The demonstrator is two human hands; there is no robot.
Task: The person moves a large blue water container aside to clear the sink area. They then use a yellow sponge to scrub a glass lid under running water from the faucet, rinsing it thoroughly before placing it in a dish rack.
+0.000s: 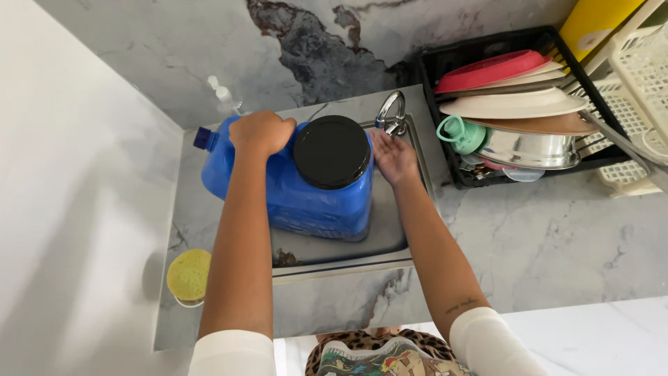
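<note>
Jug (306, 191), big blue one with a black lid (332, 152), sits in the sink (390, 240). Left hand (262, 132) is clamped on its top, right hand (392, 157) rests open beside the tap (392, 113). Yellow sponge (188, 274) sits on the surface.

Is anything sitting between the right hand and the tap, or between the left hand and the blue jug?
Nothing visible does. The right hand already rests just below the tap at the sink's back edge. The left hand is closed on top of the blue jug, beside its black lid, with nothing in between.
</note>
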